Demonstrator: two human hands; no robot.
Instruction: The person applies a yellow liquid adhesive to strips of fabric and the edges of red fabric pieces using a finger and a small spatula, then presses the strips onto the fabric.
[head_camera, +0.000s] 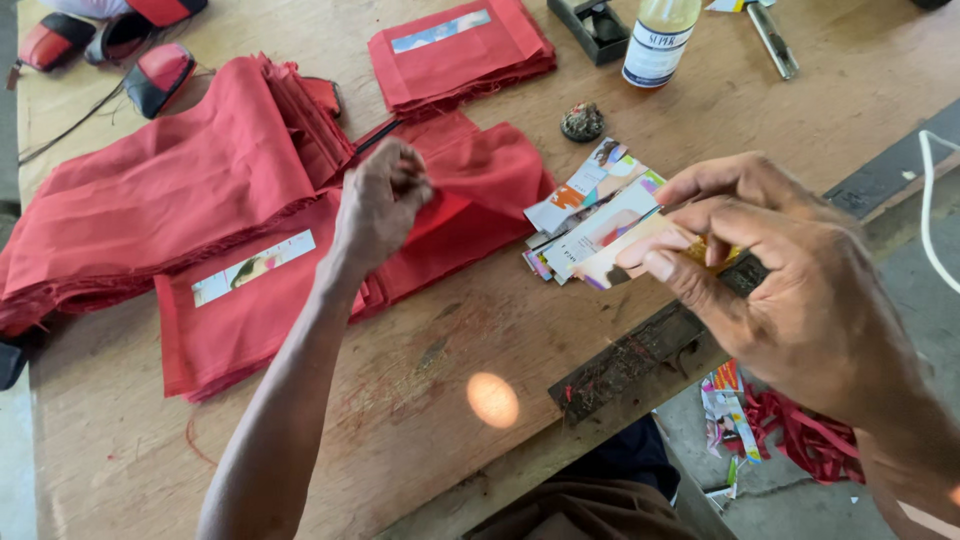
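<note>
Left hand (382, 198) fisted on red cloth (470, 190); right hand (770, 270) pinches a card strip (625, 250), long axis pointing left toward the cloth.

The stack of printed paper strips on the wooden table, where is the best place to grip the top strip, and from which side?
Probably grip the top strip of the stack of printed paper strips at its lower, near end, coming from the right, where the right hand already pinches one. The strips lie flat and fanned, so their ends stick out separately there. The far ends overlap, and red fabric crowds the left side.
</note>
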